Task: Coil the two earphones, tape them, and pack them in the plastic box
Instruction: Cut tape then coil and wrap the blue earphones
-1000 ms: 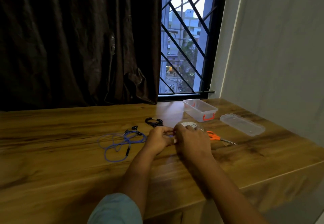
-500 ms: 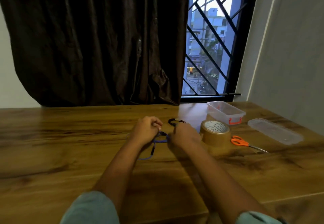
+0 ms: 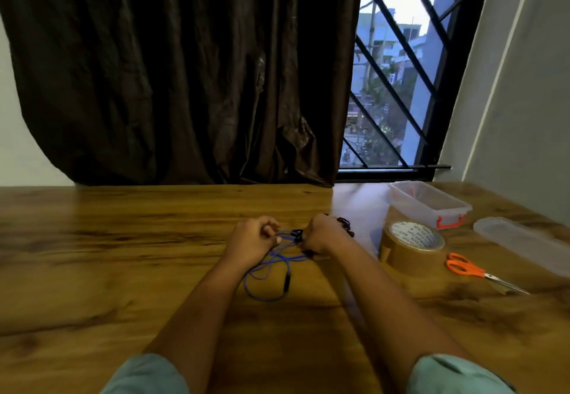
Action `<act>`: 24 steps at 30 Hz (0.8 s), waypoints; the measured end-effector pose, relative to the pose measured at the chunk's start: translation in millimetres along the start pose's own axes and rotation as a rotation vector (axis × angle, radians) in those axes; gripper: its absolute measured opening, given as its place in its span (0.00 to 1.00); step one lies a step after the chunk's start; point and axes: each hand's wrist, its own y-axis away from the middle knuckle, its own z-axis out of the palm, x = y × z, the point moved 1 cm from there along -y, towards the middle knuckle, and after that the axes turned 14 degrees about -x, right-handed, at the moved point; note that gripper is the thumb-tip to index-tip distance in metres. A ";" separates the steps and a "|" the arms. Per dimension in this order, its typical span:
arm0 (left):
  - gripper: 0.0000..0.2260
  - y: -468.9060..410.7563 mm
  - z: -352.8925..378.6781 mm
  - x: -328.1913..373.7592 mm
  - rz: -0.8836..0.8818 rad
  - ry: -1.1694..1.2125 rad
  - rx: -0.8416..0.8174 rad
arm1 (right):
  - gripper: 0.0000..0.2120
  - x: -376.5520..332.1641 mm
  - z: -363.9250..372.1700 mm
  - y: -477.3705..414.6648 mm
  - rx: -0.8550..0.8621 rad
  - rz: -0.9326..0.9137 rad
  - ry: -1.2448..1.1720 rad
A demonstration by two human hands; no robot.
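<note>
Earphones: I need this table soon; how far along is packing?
Seemingly done: the black earphone lies bunched behind the right hand; tape unclear. In hand: the left hand and right grip the blue earphone, loops loose on the table. Left: finish coiling, use the tape roll and scissors, fill the empty plastic box, lid beside it.

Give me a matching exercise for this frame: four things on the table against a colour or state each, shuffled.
Things
1. blue earphone
2. tape roll
3. scissors
4. plastic box

States
a. clear, uncovered
b. orange handles, lying flat
c. gripped by left hand and right hand
d. brown, hole facing up

Pairs: 1-c, 2-d, 3-b, 4-a
</note>
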 end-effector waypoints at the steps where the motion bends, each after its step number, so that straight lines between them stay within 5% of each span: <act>1: 0.11 -0.5 0.4 -0.1 -0.002 -0.049 -0.001 | 0.10 -0.1 0.1 -2.5 -0.024 -0.014 0.008; 5: 0.16 -0.6 0.4 1.2 0.032 -0.195 0.011 | 0.04 -2.1 2.9 -3.1 -0.088 -0.091 0.144; 12: 0.13 3.9 1.3 7.0 0.035 -0.480 0.053 | 0.02 -3.3 3.9 4.9 0.015 -0.392 0.043; 16: 0.11 5.1 0.8 7.7 0.015 -0.589 0.022 | 0.12 -2.5 6.6 2.3 -0.056 -0.321 0.125; 18: 0.11 5.3 2.8 7.5 0.007 -0.658 0.015 | 0.07 -3.4 10.5 -0.6 -0.047 -0.274 0.132; 24: 0.05 1.4 1.3 10.3 0.109 -0.412 0.197 | 0.07 -3.3 9.5 -9.5 0.096 -0.270 0.147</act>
